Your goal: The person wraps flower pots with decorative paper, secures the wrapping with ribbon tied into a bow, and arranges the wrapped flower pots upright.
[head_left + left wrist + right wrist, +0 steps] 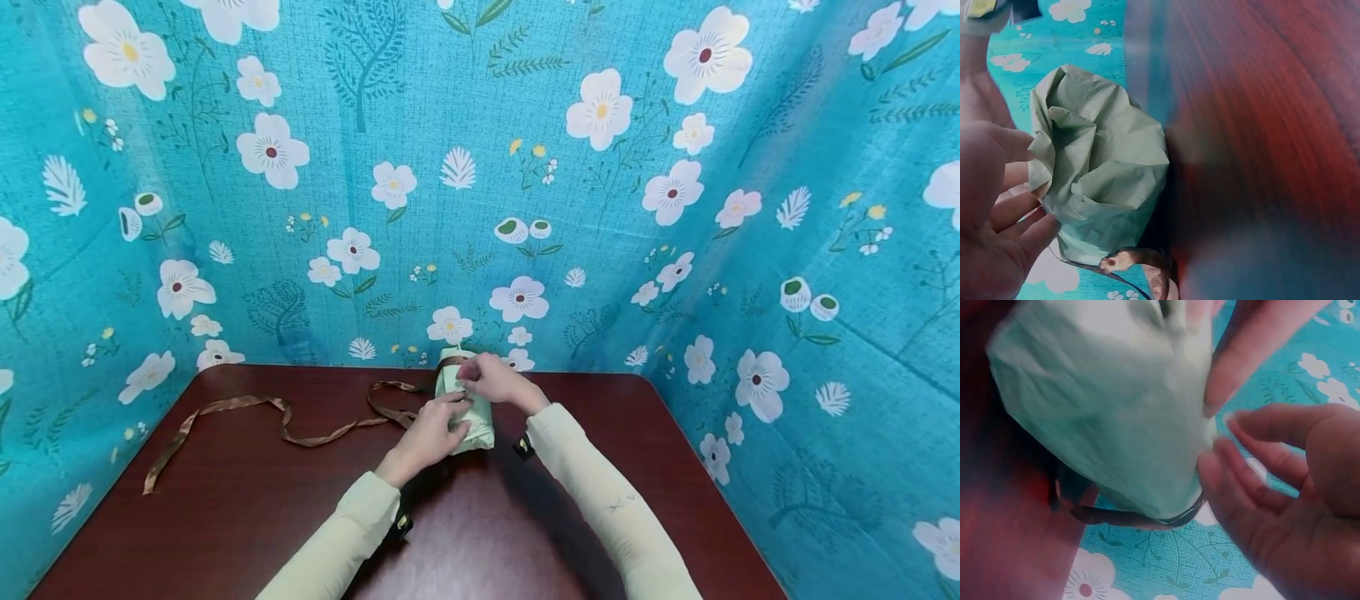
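Observation:
A pale green paper-wrapped parcel point(476, 427) lies at the far side of the table, its end paper creased and folded in the left wrist view. A brown ribbon point(232, 403) passes across its far end, and a long tail trails left over the tabletop. My left hand point(429, 433) rests on the parcel's near left part, fingers extended along the wrapping point(1110, 156). Above the parcel's right side is my right hand point(497, 380), fingers bent. In the right wrist view, its fingertips point(1209, 467) are at the paper's edge, with a gap between thumb and fingers.
The dark red-brown table point(247, 517) has its back edge against a blue floral cloth point(450, 208), which also hangs at both sides. Black wrist devices point(523, 447) sit below the light sleeves point(592, 483).

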The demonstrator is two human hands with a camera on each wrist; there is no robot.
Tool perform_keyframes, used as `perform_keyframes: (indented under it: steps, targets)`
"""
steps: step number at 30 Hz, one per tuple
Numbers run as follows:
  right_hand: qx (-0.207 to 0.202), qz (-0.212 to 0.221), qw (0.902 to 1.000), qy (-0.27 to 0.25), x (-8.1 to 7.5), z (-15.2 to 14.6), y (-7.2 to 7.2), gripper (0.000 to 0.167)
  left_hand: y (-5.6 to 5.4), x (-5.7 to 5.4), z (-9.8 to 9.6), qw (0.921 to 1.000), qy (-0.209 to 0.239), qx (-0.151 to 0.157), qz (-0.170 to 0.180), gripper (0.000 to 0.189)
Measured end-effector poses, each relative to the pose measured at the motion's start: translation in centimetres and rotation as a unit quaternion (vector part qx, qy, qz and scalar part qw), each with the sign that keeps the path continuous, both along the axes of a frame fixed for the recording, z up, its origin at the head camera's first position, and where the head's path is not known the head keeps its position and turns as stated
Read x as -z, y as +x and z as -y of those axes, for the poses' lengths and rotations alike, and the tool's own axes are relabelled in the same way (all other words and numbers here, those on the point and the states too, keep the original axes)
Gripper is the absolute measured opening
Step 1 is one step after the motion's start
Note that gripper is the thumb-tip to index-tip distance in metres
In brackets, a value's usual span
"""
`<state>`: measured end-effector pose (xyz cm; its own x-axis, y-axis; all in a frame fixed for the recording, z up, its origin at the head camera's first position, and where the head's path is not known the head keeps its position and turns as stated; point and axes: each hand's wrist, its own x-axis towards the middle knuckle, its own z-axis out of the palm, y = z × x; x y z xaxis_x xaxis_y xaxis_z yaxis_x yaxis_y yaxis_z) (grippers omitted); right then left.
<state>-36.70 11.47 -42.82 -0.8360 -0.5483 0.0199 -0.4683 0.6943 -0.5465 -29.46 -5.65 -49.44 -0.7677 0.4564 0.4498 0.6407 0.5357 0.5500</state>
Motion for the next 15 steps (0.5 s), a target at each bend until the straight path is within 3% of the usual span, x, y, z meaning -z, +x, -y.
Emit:
perform_keyframes:
  steps: [7,13,15]
  targets:
    - [0.116,-0.016,0.9929,-0.019,1.7,-1.1,2.3,0.022,-0.4,0.3,0.3,0.9989,0.046,-0.012,-0.002,0.03]
    - [0.141,0.022,0.9895,-0.022,2.2,-1.3,3.9,0.042,-0.4,0.5,0.2,0.9917,0.121,-0.037,0.024,0.026]
    - [0.141,0.039,0.9891,-0.019,2.5,-1.4,4.3,0.053,-0.4,0.6,0.2,0.9901,0.128,-0.05,0.031,0.026]
